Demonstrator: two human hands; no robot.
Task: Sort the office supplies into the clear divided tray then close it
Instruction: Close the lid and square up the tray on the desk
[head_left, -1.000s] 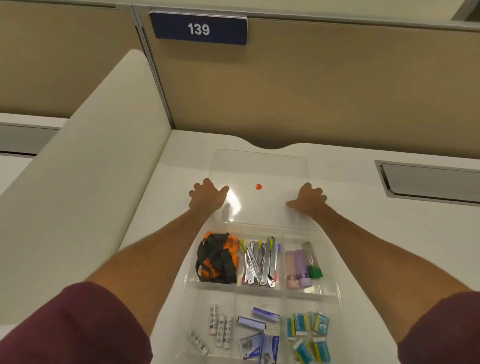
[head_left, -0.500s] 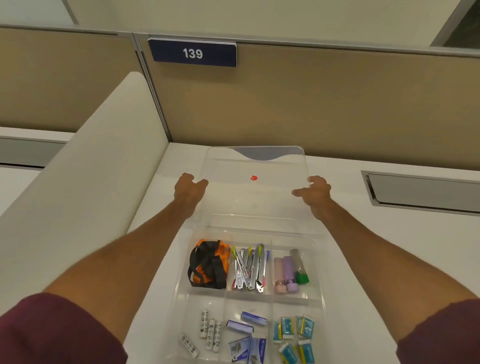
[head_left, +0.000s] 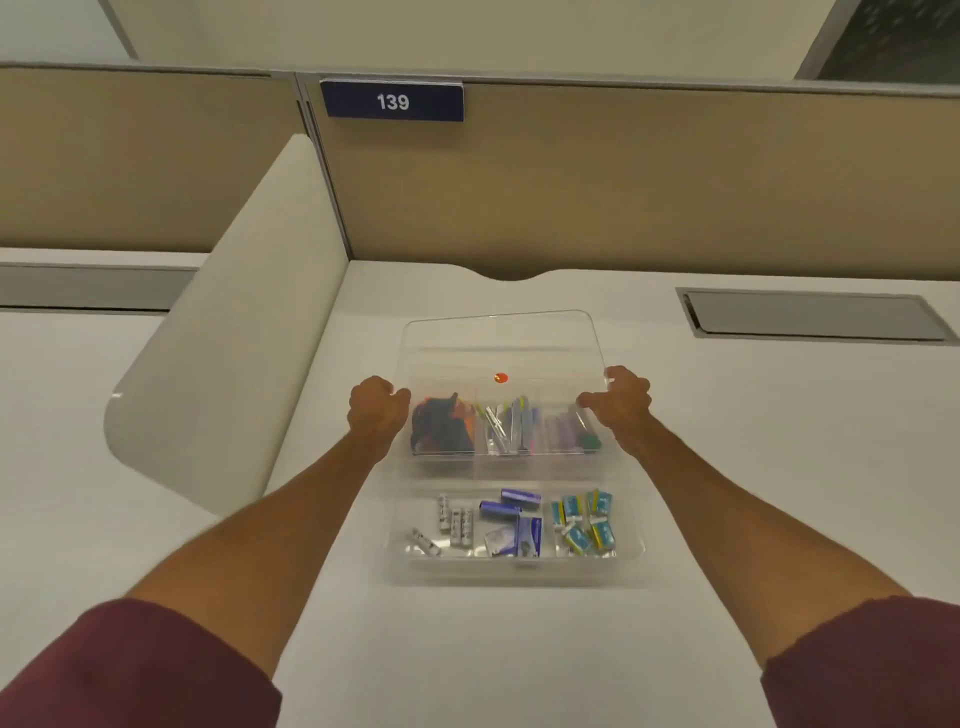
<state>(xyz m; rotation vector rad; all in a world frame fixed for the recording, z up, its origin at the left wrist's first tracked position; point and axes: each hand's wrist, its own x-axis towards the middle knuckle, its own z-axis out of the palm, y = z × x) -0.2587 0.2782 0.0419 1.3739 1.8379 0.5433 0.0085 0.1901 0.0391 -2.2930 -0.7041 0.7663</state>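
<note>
The clear divided tray (head_left: 514, 570) sits on the white desk with supplies in its compartments. Its front row holds white batteries (head_left: 451, 522), blue staple boxes (head_left: 511, 522) and teal erasers (head_left: 586, 519). The clear lid (head_left: 501, 343), marked with a small red dot (head_left: 500, 378), hangs tilted over the back row. Through it show an orange-and-black strap, metal clips and purple tubes. My left hand (head_left: 375, 408) grips the lid's left edge. My right hand (head_left: 621, 397) grips its right edge.
A beige partition with a blue "139" sign (head_left: 392, 101) stands behind the desk. A white curved divider (head_left: 228, 332) rises on the left. A grey recessed hatch (head_left: 810, 316) lies in the desk at the right.
Both hands have lifted the lid off the desk behind the tray and brought it toward me, so it now hangs over the tray's back row.
</note>
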